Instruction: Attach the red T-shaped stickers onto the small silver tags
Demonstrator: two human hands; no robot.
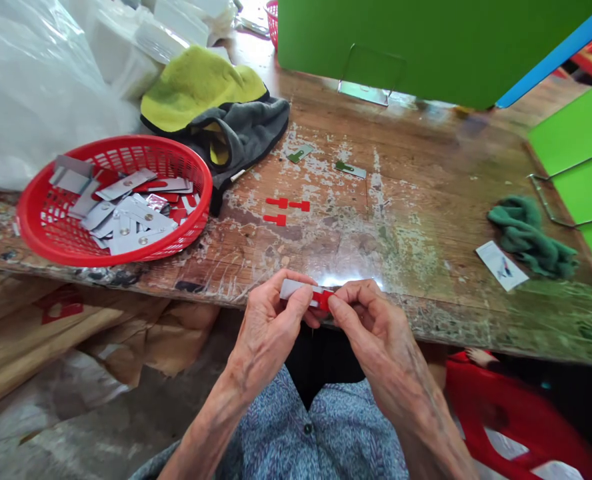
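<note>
1. Fingers [295, 309] of my left hand [263, 331] are pinched on a pale strip [291, 289], thumb on top; I hold it right at the near edge of the worktop [416, 233], about midway along the stretch I can see.
2. With my right hand [383, 330] I pinch the outer end of a red tab [325, 301] between thumb and index finger, at the strip's right end. How my other fingers curl behind is partly hidden.
3. I judge the piece in my grip to be partway done: strip and tab meet, but I cannot tell whether they are fastened together.
4. Three loose red tabs [276, 219] lie back from the near edge, ahead of my left hand. None is paired with a strip, so I count them as left to do.
5. Nearer the far edge, two green-and-pale pieces [351, 169] lie apart from each other, untouched by me.
6. Toward the left end of the near edge stands a red basket [205, 193] holding a heap of strips [139, 230] with some red among them; which of those are finished I cannot tell.
</note>
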